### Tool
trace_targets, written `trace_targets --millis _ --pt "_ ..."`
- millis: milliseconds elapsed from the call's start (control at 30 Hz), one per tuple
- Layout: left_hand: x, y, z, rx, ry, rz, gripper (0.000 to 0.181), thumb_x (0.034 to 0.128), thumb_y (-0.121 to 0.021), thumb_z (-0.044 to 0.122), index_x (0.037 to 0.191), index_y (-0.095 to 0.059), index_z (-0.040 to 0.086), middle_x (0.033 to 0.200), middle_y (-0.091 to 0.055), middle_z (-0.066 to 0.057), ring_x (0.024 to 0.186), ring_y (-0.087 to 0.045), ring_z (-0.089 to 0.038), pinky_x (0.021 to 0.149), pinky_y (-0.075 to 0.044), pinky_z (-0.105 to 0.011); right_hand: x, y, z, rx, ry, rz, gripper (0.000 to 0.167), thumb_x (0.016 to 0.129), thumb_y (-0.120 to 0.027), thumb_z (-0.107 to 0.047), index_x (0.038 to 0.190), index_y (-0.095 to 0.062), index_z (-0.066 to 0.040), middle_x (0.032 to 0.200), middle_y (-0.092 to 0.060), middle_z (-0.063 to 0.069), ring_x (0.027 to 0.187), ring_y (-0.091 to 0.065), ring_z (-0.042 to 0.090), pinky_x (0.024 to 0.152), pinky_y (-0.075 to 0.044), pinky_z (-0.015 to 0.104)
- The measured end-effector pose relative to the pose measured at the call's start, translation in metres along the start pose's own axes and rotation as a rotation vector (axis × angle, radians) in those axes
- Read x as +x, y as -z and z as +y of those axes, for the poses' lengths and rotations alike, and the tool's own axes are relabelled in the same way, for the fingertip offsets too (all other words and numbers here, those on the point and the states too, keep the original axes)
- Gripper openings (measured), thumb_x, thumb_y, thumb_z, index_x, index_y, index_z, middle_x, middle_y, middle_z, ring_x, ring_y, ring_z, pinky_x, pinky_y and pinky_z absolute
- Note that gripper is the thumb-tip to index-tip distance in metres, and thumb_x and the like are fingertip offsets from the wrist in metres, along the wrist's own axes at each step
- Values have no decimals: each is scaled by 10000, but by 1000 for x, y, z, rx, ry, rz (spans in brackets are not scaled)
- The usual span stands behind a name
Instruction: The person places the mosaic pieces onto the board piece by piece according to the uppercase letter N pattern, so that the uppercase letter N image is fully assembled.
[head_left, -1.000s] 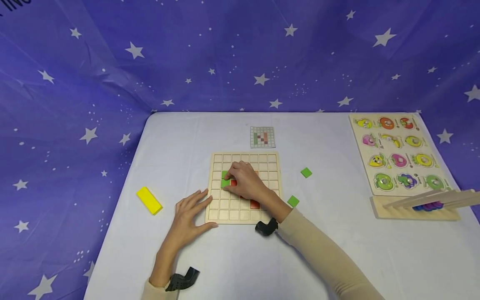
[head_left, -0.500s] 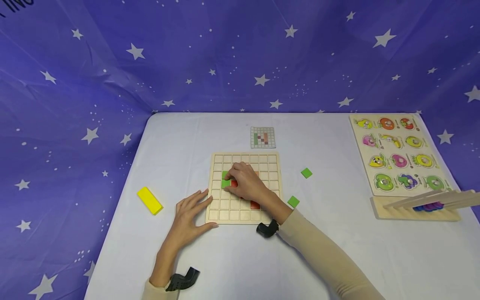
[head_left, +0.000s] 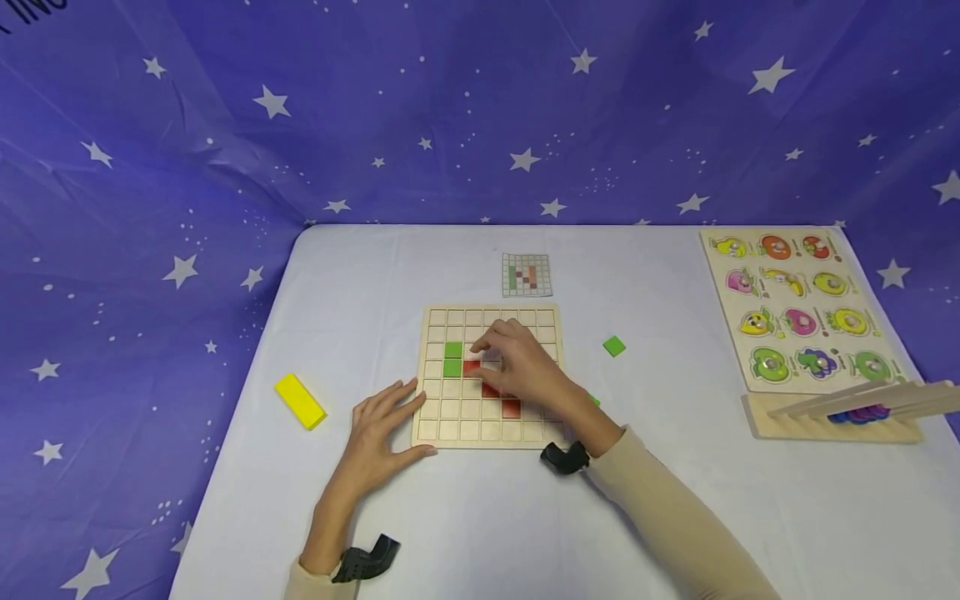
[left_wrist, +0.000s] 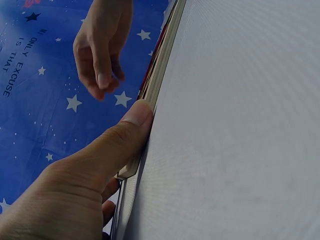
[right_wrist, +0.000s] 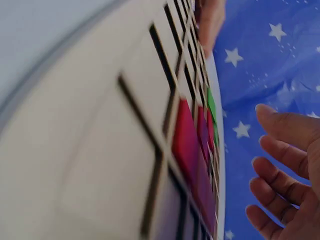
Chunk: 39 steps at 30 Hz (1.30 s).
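A square wooden grid board (head_left: 435,429) lies on the white table in the head view. Two green tiles (head_left: 453,367) sit one above the other in its left part, and red tiles (head_left: 511,409) step down diagonally to their right. My left hand (head_left: 378,437) rests at the board's left side with spread fingers, its thumb (left_wrist: 137,115) against the board's edge in the left wrist view. Above the board's middle hovers my right hand (head_left: 525,362), fingers loosely bent and apart, holding nothing; it hides part of the grid. In the right wrist view those fingers (right_wrist: 280,172) are separated.
A small pattern card (head_left: 527,276) lies behind the board. To the right are a loose green tile (head_left: 614,346) and another, mostly covered by my right wrist. A yellow block (head_left: 300,401) lies left. A fruit puzzle (head_left: 723,308) and wooden peg stand (head_left: 787,425) occupy the right side.
My right hand has let go of the upper green tile and moved right, off both green tiles, uncovering them. Its wrist now covers most of the nearer loose green tile. My left hand stays put.
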<state>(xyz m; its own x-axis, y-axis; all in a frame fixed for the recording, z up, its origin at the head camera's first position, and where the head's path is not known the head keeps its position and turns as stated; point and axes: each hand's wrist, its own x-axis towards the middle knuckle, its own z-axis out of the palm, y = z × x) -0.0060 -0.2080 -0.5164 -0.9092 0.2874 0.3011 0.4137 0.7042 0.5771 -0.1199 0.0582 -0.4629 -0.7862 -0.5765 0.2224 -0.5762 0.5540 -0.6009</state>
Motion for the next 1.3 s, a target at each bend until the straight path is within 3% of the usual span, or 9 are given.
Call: trace_targets --millis 333,700,867,1300 --pt "-1 0 0 1 14 -11 823 632 -904 372 1351 -596 114 1479 -499 -86 1378 -397 -313 1005 -241 -457 -52 41 40 46 -47 -42 309 794 -825 -231 1050 -707 -104 1052 -632 -21 1009 -530 154 903 -452 387" --pt "-1 0 -1 8 15 -14 834 631 -900 386 1359 -590 123 1491 -489 -66 1381 -395 -308 1006 -242 -461 -101 67 75 55 -104 -152 334 748 -861 -242 1038 -714 -166 1037 -636 -81 1027 -564 116 941 -466 395" --pt "-1 0 0 10 20 -19 833 632 -903 374 1362 -588 126 1490 -488 -68 1385 -388 -303 1011 -235 -447 -112 72 83 60 -137 -200 343 721 -877 -211 1023 -714 -214 1046 -622 -114 1057 -543 111 981 -428 423" --pt "-1 -1 -1 -1 -3 2 826 622 -912 351 1349 -598 114 1472 -505 -99 1367 -409 -331 994 -245 -473 -115 71 88 75 -105 -232 335 713 -869 -126 980 -704 -243 1072 -576 -92 1106 -491 138 1004 -330 469"
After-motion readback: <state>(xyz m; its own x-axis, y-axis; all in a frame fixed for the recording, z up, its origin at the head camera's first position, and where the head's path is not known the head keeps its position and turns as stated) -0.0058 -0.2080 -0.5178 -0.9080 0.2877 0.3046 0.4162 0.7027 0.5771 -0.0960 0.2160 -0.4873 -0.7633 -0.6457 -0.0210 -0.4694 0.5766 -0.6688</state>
